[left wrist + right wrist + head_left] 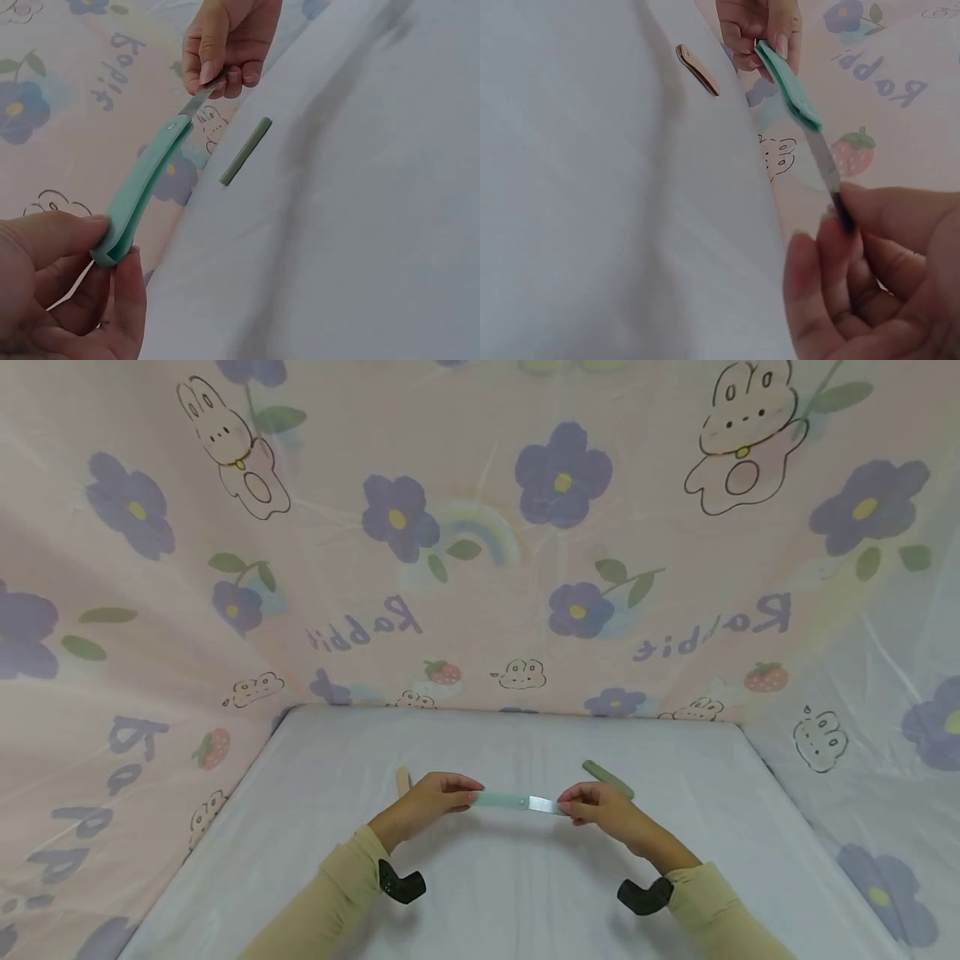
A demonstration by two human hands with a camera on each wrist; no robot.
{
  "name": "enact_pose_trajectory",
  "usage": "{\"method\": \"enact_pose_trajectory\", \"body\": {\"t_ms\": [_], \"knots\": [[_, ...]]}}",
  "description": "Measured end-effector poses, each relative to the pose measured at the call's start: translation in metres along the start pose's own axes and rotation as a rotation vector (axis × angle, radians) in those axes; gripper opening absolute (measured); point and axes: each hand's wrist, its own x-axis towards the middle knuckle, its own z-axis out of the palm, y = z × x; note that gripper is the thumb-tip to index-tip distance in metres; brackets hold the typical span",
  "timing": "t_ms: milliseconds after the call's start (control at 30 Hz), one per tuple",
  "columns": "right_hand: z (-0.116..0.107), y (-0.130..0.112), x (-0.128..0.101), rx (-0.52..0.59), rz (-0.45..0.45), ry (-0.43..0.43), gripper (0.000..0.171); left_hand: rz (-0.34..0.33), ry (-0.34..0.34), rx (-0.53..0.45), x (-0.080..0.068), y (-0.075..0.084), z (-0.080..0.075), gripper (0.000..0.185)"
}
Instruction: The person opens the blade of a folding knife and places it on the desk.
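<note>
A folding knife with a mint-green handle (501, 799) is held level above the white table, its metal blade (542, 805) swung out in line with the handle. My left hand (429, 797) pinches the handle's end between thumb and fingers. Thumb and fingers of my right hand (606, 807) pinch the blade near its tip, which looks dark in the right wrist view. The left wrist view shows a slot along the mint handle (146, 184). Behind my right hand lies an olive-green folded knife (606, 777); a beige folded knife (696, 69) lies beyond my left hand, partly hidden in the head view.
The white tabletop (517, 910) spreads under both hands. A pink fabric curtain (480, 610) printed with flowers and rabbits stands along the table's back edge and at both sides. Black wrist camera mounts (402, 883) sit by the sleeves.
</note>
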Motion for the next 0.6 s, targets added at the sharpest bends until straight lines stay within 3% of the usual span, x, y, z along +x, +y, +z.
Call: {"method": "enact_pose_trajectory", "body": {"t_ms": [200,600], "knots": [[-0.005,0.005,0.024,0.093,0.037,0.036,0.034,-0.051,0.050,-0.068,0.020,-0.001,-0.009,0.029],[-0.006,0.013,0.064,0.101,0.044,0.070,0.035,-0.104,0.146,0.003,0.050,0.001,-0.022,0.027]]}}
